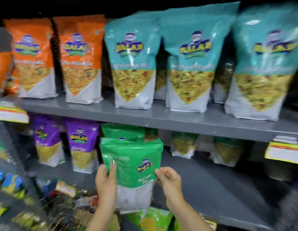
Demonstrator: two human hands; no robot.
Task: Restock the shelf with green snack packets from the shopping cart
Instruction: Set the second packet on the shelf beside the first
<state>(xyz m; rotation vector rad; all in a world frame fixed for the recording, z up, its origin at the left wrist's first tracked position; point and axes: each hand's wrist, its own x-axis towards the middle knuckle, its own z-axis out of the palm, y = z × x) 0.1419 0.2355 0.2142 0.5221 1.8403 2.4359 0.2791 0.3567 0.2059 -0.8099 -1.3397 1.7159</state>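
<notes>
I hold a green snack packet (133, 165) upright in front of the lower grey shelf (219, 189). My left hand (105, 179) grips its left edge and my right hand (169, 180) pinches its right edge. Right behind it on that shelf stands another green packet (123, 131). More green packets (184, 144) sit deeper at the back of the shelf. Below my wrists another green packet (155, 219) lies in the shopping cart (61, 212), whose wire rim shows at the lower left.
Purple packets (83, 144) stand left of the green ones. The upper shelf (161, 117) carries orange packets (80, 59) and teal packets (133, 64). Yellow price tags (284, 152) hang on the shelf edges. The frame is motion-blurred.
</notes>
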